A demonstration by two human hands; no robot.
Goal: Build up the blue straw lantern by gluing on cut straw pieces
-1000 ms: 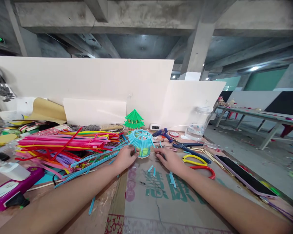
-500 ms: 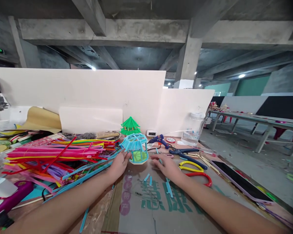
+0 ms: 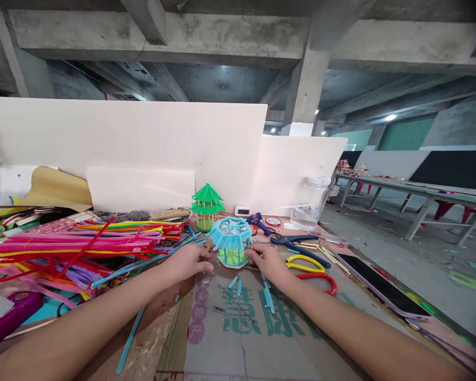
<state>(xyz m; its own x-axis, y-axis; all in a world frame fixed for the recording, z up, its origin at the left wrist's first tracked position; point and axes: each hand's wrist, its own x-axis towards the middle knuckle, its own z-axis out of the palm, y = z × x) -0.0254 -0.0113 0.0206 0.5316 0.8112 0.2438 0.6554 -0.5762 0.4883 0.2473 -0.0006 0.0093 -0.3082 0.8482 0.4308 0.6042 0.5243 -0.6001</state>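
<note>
A small light-blue pavilion model (image 3: 231,227), built from fuzzy strips with a slatted sloping roof and a green floor, stands on the grey printed board (image 3: 218,349). My right hand (image 3: 270,260) has its thumb and fingertips closed at the model's right side. To the left of the model is my left hand (image 3: 188,260), with thumb and fingers bent but apart and nothing between them. Short cut blue strips (image 3: 268,296) lie on the board below my right hand, and two smaller pieces are in front of the model.
A green tiered pavilion model (image 3: 208,203) stands behind. Pink, red and yellow pipe cleaners (image 3: 83,241) pile up at left. Toward the right lie a blue glue gun (image 3: 259,223), pliers (image 3: 301,246), yellow-and-red-handled scissors (image 3: 315,275), a phone (image 3: 381,283) and a clear bottle (image 3: 309,203).
My left hand has let go of the blue pavilion model and drawn back left. My right hand has closed on its right side. The model has turned and shifted slightly right.
</note>
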